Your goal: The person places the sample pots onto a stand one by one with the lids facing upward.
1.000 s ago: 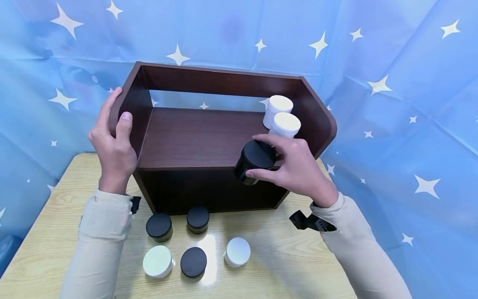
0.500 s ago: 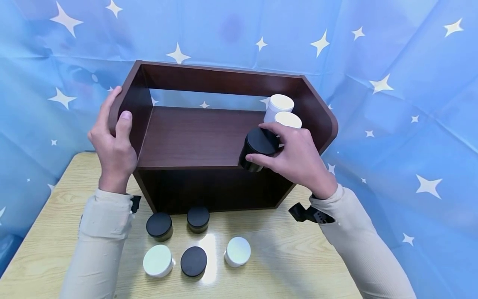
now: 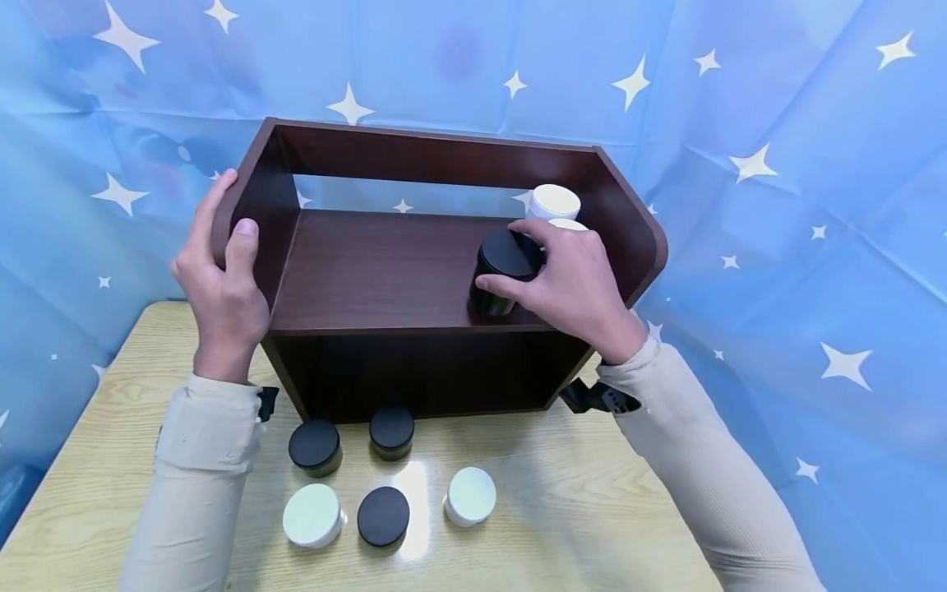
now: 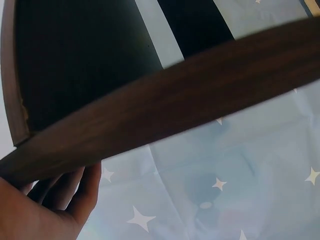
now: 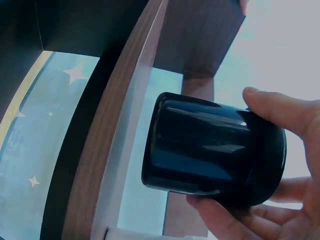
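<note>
My right hand (image 3: 573, 275) pinches a black lidded jar (image 3: 491, 288) round its lid, thumb on one side and fingers on the other. Upright, the jar is over the front of the upper board of a dark brown two-tier shelf (image 3: 385, 271); whether its base touches the board I cannot tell. In the right wrist view the glossy jar (image 5: 210, 150) shows whole. Two white jars (image 3: 555, 200) stand behind it on the upper board, the nearer one mostly hidden by my right hand. My left hand (image 3: 225, 288) grips the shelf's left side panel, thumb on the inner side.
On the wooden table (image 3: 592, 493) before the shelf stand three black jars (image 3: 314, 444) and two white jars, one at left (image 3: 312, 516) and another white jar (image 3: 470, 497) farther right. A blue star-patterned cloth (image 3: 444, 66) hangs behind the shelf.
My right hand has carried the black jar up and back, from in front of the shelf's edge to over the upper board. My left hand keeps its grip on the side panel.
</note>
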Demonstrator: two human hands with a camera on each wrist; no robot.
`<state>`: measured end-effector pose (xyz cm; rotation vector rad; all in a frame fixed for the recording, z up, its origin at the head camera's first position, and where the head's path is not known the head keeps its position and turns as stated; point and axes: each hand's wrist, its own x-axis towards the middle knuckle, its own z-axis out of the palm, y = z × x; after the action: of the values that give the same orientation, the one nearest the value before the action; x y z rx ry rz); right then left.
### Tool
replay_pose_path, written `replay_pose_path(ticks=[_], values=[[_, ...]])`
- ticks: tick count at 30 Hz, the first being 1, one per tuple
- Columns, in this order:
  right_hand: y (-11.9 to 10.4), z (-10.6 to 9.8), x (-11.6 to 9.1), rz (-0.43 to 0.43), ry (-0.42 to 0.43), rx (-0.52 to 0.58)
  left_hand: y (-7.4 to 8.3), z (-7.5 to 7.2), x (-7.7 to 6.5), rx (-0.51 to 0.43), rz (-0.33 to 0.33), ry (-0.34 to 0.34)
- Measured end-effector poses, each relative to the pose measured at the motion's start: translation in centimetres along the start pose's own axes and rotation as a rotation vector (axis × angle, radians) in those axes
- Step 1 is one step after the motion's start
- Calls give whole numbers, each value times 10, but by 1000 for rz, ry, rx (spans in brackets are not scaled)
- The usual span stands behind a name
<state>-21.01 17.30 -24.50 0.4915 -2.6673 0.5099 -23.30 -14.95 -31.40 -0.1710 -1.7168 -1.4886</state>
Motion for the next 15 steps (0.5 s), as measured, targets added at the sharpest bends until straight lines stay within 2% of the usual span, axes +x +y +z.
replay_pose_path(ticks=[10, 15], values=[[7, 11, 17, 69, -60, -18, -1, -1, 0, 5, 17, -12], [7, 11, 22, 85, -92, -42, 0, -1, -1, 7, -13, -13]])
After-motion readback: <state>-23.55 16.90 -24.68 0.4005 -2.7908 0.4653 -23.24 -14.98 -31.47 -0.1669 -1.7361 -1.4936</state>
